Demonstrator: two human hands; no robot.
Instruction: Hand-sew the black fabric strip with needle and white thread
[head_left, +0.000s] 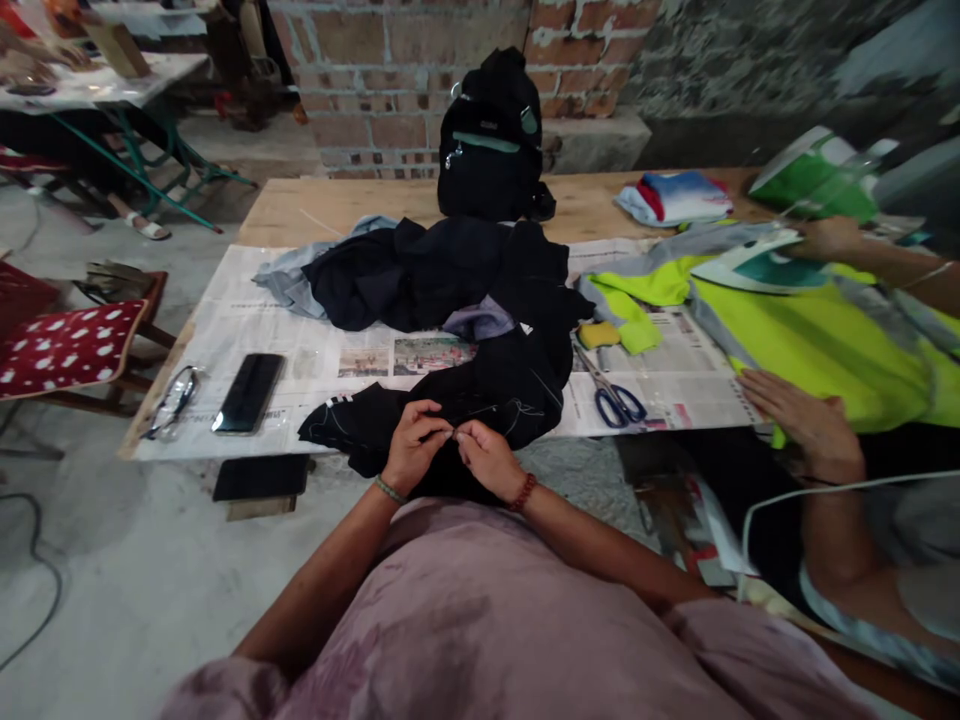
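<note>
Dim indoor light, soft, source out of view; faint shadows. Slight sheen on phone [249, 394] and newspaper [214, 315]. Black cloth [517, 375] near-crushed, folds hard to read; neon garment [810, 345] stands out bright. Wide-angle stretch toward edges, corners smeared. Brick wall [375, 90] soft, fingers [422, 408] lacking fine detail.

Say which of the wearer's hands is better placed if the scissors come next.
Probably the right hand: the blue-handled scissors lie on its side, farther from the left hand. Both are at the black garment.
</note>
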